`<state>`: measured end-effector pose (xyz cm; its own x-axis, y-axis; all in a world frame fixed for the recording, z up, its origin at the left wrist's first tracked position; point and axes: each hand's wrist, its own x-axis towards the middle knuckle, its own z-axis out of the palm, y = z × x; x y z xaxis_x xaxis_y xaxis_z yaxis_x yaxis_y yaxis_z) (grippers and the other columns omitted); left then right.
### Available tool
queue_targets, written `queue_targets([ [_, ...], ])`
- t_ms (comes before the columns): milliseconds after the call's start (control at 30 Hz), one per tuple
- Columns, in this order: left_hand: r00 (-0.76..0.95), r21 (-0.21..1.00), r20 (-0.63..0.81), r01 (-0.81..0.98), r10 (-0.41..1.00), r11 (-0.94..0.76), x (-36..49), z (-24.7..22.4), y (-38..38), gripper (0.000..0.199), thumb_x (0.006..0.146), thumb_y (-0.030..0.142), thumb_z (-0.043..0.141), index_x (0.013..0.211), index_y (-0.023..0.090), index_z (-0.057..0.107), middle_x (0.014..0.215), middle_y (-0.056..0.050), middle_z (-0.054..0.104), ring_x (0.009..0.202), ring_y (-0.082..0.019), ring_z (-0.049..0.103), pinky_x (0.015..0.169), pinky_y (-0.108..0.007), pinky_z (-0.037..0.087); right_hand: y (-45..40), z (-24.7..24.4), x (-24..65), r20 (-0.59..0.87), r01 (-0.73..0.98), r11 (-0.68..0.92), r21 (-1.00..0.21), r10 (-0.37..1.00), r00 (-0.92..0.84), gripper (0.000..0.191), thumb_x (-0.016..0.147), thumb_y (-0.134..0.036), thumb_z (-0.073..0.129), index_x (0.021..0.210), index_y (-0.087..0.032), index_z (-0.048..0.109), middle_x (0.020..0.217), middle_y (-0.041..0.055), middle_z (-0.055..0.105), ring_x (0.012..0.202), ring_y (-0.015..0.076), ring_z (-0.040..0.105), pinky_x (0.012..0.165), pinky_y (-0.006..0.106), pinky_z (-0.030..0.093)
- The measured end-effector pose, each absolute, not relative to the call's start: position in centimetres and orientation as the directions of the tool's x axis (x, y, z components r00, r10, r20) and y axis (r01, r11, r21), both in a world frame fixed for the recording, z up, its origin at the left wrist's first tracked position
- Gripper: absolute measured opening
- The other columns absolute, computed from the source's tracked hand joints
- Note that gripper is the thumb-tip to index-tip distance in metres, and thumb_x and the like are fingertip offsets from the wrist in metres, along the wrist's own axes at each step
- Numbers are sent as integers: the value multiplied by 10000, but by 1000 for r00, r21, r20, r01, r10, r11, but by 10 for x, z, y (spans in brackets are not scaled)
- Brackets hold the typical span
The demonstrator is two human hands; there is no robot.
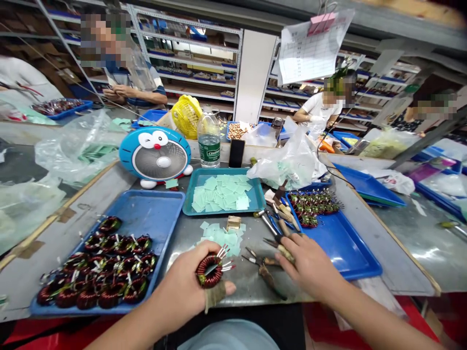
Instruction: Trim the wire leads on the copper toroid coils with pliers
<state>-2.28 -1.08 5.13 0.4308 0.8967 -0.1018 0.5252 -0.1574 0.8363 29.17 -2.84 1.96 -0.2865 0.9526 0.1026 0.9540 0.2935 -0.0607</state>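
My left hand (191, 277) is closed around a toroidal coil (209, 270) wound with dark red-brown wire. White-sleeved leads stick out from the coil toward the upper right, and a pale piece shows in its hole. A wrap of brownish tape covers one finger of that hand. To the right, my right hand (306, 265) has its fingers closed on a wooden-handled tool (286, 253) lying low over the bench; its dark tip points left. Just left of those fingers lie dark-handled pliers (267, 278). Loose light-green paper pieces (222, 237) lie beyond the coil.
Many similar coils fill part of the left blue tray (127, 204); the right blue tray (350, 253) holds greenish coils. A teal tray (260, 197) bears paper slips. Behind stand a blue cartoon fan (160, 155), water bottle (209, 141) and phone (237, 153). Other people sit opposite.
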Motion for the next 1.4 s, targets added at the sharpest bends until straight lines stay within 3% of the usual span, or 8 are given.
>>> queue_targets([
  [200,374,890,-48,436,926,-130,-21,48,-15,455,829,462,773,1157,225,564,881,8,652,773,-198,614,711,-280,488,-24,-27,280,226,977,212,-26,953,-200,279,1042,-375,515,1172,-151,617,1354,204,594,1095,332,614,933,492,480],
  [400,334,945,-66,324,940,-49,-17,46,-12,393,833,506,760,1026,221,571,777,40,533,708,-165,511,660,-261,433,-69,-71,253,67,932,162,-326,987,-148,413,887,-378,739,1249,-210,635,1267,146,663,1085,347,643,950,517,527],
  [533,321,956,-108,294,941,10,-17,45,-11,451,783,513,822,987,214,553,788,35,532,717,-162,496,658,-263,407,-65,-70,258,29,865,122,-488,992,-123,299,931,-357,669,1188,-205,685,1143,117,710,1065,296,681,934,417,561],
  [633,340,967,-111,254,934,23,-18,45,-11,443,808,493,815,1037,204,570,811,33,527,733,-158,487,672,-261,410,-69,-58,262,-120,471,-110,-875,993,9,493,987,-582,534,1301,-218,642,1170,130,724,1040,297,714,884,433,591],
  [733,372,984,-70,177,926,4,-16,44,-10,445,834,476,793,1119,203,587,849,25,548,760,-164,505,697,-264,426,-79,-40,257,-309,-39,-321,-946,934,-178,738,927,-764,469,1430,-228,537,1069,129,740,860,296,742,722,439,611],
  [967,424,995,-33,100,905,-10,-9,43,-10,390,878,514,742,1075,208,600,841,21,560,760,-166,509,694,-249,427,-78,7,232,-135,509,1,-861,964,-230,582,924,-536,632,1391,-193,575,1376,163,638,1281,326,591,1119,477,451],
  [1167,432,998,-27,60,902,1,-10,38,-11,387,893,520,723,1070,208,580,847,13,574,759,-168,512,679,-255,424,-75,8,225,-21,450,117,-885,956,-292,404,938,-415,646,1307,-250,645,1229,72,708,1131,257,669,984,306,543],
  [1400,463,999,-10,35,886,-7,-5,37,-9,357,872,475,750,1046,207,590,852,15,596,759,-166,520,684,-259,430,-76,8,225,-83,398,47,-916,949,-303,486,960,-396,652,1414,-232,592,1335,100,687,1237,271,650,1069,349,514],
])
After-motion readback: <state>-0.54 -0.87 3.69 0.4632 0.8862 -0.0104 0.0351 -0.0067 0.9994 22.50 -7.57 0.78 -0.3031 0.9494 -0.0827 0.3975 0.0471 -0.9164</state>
